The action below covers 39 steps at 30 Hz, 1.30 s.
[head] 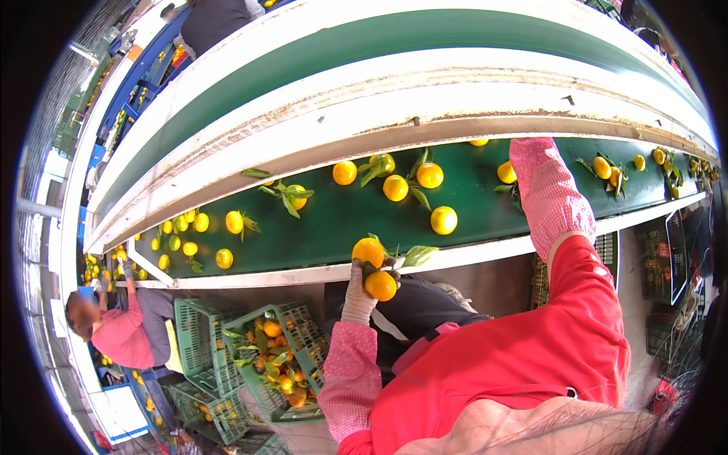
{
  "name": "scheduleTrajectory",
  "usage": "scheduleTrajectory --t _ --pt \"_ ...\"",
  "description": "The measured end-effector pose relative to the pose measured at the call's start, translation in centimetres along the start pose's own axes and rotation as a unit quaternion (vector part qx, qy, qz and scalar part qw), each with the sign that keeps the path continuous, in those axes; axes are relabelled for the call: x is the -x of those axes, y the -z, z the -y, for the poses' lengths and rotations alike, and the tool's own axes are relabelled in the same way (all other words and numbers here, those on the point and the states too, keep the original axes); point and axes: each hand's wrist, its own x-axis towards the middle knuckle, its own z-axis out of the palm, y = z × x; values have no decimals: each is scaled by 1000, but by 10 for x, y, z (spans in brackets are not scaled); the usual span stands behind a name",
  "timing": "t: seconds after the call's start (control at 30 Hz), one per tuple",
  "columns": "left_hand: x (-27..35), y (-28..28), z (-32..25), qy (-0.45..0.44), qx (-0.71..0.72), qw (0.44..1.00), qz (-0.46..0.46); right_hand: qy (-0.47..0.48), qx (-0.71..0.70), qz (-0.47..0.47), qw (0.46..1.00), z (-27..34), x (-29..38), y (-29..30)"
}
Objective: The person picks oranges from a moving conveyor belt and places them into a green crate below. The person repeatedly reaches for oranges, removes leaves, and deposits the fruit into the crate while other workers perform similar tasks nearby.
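Observation:
In a light glove with dark fingertips, my left hand (369,278) holds two orange citrus fruits (380,285) with green leaves, just at the near rim of a green conveyor belt (324,227). My right arm, in a pink patterned sleeve cover (551,187), reaches across the belt. The right hand itself is hidden beneath the overhanging white metal ledge (455,102). A leafy citrus fruit (507,172) lies beside that sleeve. More loose fruits, several with leaves, are spread over the belt, among them one (443,220) between my two arms.
Green plastic crates (278,409) stand below the belt at left, one holding leafy citrus. A person in a pink top (122,338) sits at the belt's left end. Another person (213,25) is beyond the upper belt (341,42). More crates (654,290) stand at right.

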Motion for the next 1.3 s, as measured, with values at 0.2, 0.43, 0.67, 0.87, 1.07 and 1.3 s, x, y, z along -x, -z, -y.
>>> scheduleTrajectory --t 0.2,0.43,0.67,0.87,1.07,1.3 --pt "0 3 3 2 10 1000 5 -18 16 21 999 3 -16 -9" --pt "0 1 4 8 0 1000 9 7 -143 -19 990 -18 2 -12" --pt "-6 -19 6 -3 34 999 -35 74 -567 63 818 -36 73 18" --pt "-55 -76 28 -101 44 994 -19 -6 -702 213 680 42 148 63" --pt "-71 -140 31 -79 17 997 16 -10 -742 299 601 117 231 43" --pt "-12 -120 21 -59 13 998 -33 5 -793 455 405 136 276 35"
